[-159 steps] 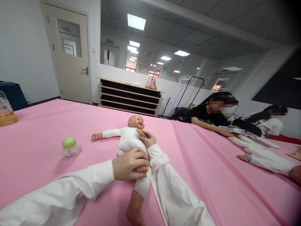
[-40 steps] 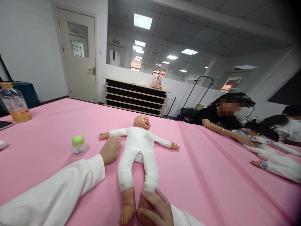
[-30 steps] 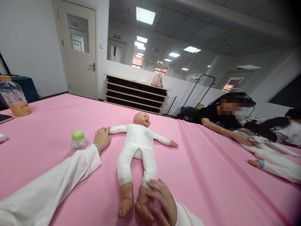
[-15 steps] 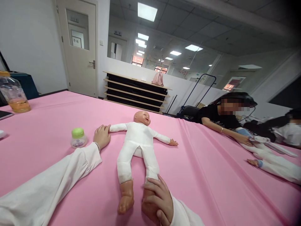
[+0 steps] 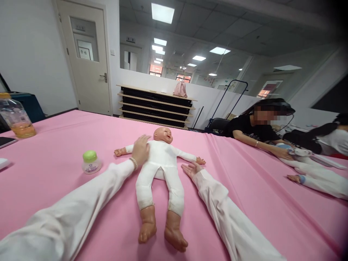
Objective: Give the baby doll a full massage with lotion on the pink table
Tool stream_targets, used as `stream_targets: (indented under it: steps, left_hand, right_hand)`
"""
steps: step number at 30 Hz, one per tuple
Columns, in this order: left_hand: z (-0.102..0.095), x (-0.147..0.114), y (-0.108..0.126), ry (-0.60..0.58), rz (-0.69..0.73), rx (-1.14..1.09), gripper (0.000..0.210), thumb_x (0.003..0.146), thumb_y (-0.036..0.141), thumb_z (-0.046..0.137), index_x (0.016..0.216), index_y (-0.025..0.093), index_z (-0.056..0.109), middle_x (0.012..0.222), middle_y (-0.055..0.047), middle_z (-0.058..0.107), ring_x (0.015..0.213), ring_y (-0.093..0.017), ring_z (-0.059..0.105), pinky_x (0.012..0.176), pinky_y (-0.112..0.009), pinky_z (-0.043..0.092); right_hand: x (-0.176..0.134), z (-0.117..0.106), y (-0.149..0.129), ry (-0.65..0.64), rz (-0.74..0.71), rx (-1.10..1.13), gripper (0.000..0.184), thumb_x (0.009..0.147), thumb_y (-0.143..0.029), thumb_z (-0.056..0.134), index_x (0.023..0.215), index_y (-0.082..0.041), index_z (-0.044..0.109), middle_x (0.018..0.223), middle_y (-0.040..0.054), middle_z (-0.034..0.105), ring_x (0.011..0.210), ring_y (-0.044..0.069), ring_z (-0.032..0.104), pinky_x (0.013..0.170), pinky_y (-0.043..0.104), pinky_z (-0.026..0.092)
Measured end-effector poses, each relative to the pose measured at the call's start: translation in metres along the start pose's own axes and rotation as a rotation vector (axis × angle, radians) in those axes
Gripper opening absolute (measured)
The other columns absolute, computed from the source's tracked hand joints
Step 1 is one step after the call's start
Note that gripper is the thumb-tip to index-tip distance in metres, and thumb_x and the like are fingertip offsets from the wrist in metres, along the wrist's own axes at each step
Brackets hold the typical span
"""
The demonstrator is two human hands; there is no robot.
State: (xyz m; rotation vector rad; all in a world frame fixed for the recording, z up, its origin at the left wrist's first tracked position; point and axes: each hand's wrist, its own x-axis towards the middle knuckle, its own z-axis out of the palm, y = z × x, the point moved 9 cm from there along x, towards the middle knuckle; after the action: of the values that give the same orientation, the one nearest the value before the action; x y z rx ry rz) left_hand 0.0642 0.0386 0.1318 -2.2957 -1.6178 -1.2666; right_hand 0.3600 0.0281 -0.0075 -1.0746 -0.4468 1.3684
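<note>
A baby doll with a white cloth body lies on its back on the pink-covered table, head away from me, arms spread. My left hand is at the doll's upper arm and shoulder on the left, slightly blurred, its fingers extended and holding nothing. Beside the doll's trunk on the right, below its outstretched arm, my right hand is open with the palm partly up. It appears apart from the doll. A small jar with a green lid stands left of my left forearm.
A bottle of amber liquid stands at the far left near a phone. On the right, a person in black leans over another doll. A low stack of boards is behind the table.
My left hand has moved from the doll's hand inward to its shoulder. My right hand has left the doll's foot and moved up beside its trunk.
</note>
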Motion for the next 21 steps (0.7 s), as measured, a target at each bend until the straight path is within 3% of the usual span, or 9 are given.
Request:
stream_targets:
  steps: [1, 2, 5, 8, 11, 14, 17, 21]
  left_hand:
    - [0.016, 0.011, 0.028, -0.078, 0.065, -0.055, 0.042, 0.083, 0.012, 0.031, 0.121, 0.012, 0.047, 0.126, -0.008, 0.049, 0.12, -0.018, 0.039, 0.105, -0.034, 0.025]
    - [0.038, 0.02, 0.058, -0.211, 0.147, -0.099, 0.042, 0.083, 0.012, 0.029, 0.121, 0.011, 0.046, 0.128, -0.009, 0.048, 0.119, -0.018, 0.04, 0.104, -0.034, 0.026]
    - [0.092, 0.04, 0.132, -0.4, 0.281, -0.131, 0.041, 0.082, 0.02, 0.041, 0.122, 0.014, 0.047, 0.128, -0.007, 0.05, 0.117, -0.017, 0.044, 0.1, -0.029, 0.032]
    - [0.138, 0.043, 0.174, -0.507, 0.341, -0.131, 0.044, 0.083, 0.022, 0.044, 0.126, 0.016, 0.043, 0.131, -0.008, 0.046, 0.121, -0.019, 0.04, 0.102, -0.035, 0.029]
    - [0.17, 0.033, 0.18, -0.551, 0.324, -0.118, 0.043, 0.085, 0.021, 0.04, 0.127, 0.014, 0.04, 0.133, -0.013, 0.043, 0.126, -0.023, 0.034, 0.104, -0.044, 0.022]
    - [0.187, 0.022, 0.169, -0.569, 0.277, -0.116, 0.038, 0.085, 0.024, 0.042, 0.121, 0.012, 0.045, 0.123, -0.016, 0.05, 0.119, -0.026, 0.042, 0.1, -0.048, 0.025]
    - [0.188, 0.019, 0.162, -0.54, 0.24, -0.143, 0.031, 0.087, 0.026, 0.038, 0.112, 0.013, 0.052, 0.114, -0.014, 0.055, 0.111, -0.026, 0.048, 0.093, -0.045, 0.034]
    - [0.181, 0.017, 0.161, -0.532, 0.202, -0.2, 0.03, 0.089, 0.027, 0.036, 0.1, 0.01, 0.058, 0.103, -0.015, 0.059, 0.103, -0.027, 0.051, 0.089, -0.046, 0.036]
  right_hand:
    - [0.005, 0.007, 0.002, 0.023, 0.075, 0.005, 0.018, 0.084, -0.025, 0.041, 0.098, -0.016, 0.047, 0.088, 0.0141, 0.062, 0.068, 0.02, 0.065, 0.063, 0.039, 0.055]
    - [0.009, 0.015, -0.001, 0.013, 0.083, 0.037, 0.021, 0.086, -0.027, 0.037, 0.1, -0.014, 0.048, 0.088, 0.0144, 0.062, 0.071, 0.019, 0.065, 0.065, 0.036, 0.055]
    - [0.014, 0.033, -0.007, -0.079, 0.044, 0.135, 0.033, 0.09, -0.031, 0.027, 0.098, -0.011, 0.051, 0.087, 0.0137, 0.063, 0.078, 0.017, 0.064, 0.072, 0.032, 0.054]
    - [0.015, 0.03, -0.007, -0.109, 0.049, 0.188, 0.036, 0.091, -0.035, 0.024, 0.094, -0.013, 0.053, 0.086, 0.0107, 0.064, 0.081, 0.017, 0.064, 0.073, 0.034, 0.054]
    - [0.016, 0.019, -0.01, -0.085, 0.025, 0.248, 0.035, 0.091, -0.037, 0.026, 0.087, -0.017, 0.054, 0.082, 0.0063, 0.064, 0.079, 0.015, 0.064, 0.073, 0.033, 0.054]
    - [0.023, 0.015, -0.017, -0.093, -0.031, 0.3, 0.032, 0.09, -0.039, 0.031, 0.084, -0.017, 0.054, 0.08, 0.0038, 0.063, 0.076, 0.012, 0.063, 0.071, 0.027, 0.054]
    - [0.035, 0.005, -0.03, -0.047, -0.162, 0.286, 0.024, 0.088, -0.036, 0.034, 0.087, -0.02, 0.052, 0.079, -0.0003, 0.062, 0.07, 0.009, 0.062, 0.071, 0.026, 0.053]
    - [0.044, -0.025, -0.052, 0.145, -0.439, 0.289, 0.006, 0.081, -0.026, 0.043, 0.085, -0.022, 0.045, 0.075, -0.0048, 0.06, 0.068, 0.01, 0.062, 0.074, 0.031, 0.053]
